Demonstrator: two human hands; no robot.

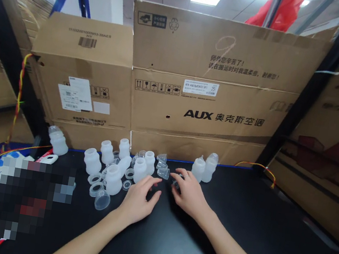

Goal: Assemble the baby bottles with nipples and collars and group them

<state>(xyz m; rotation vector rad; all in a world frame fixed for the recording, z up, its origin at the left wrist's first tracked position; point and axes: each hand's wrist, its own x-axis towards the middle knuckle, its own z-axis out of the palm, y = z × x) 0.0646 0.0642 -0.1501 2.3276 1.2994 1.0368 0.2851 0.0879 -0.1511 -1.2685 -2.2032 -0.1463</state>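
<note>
Two bare hands reach forward over a black counter (237, 225) toward a scatter of small translucent white plastic bottles and clear parts. Behind the counter stand stacked cardboard boxes; the large middle box (205, 107) reads "AUX" in bold black letters followed by Chinese characters, carries a white label with the number 25, a row of handling symbols, a line of Chinese print above, and a handwritten 9. The smaller box to the left (84, 73) bears a barcode near its top and white shipping labels too small to read. The left hand (140, 198) lies palm down with fingers loosely spread, its grip open and closed on nothing, fingertips just beside a white bottle (140, 170). The right hand (189, 193) is curled, fingers bent around a small dark or clear part (177, 183) that is mostly hidden; whether it is truly pinched cannot be told. Clear cups (163, 171) lie just beyond the fingertips of both hands. Two capped bottles (204, 167) stand behind the right hand, and clear rings (95, 183) with a clear cap (102, 199) lie to the left
</note>
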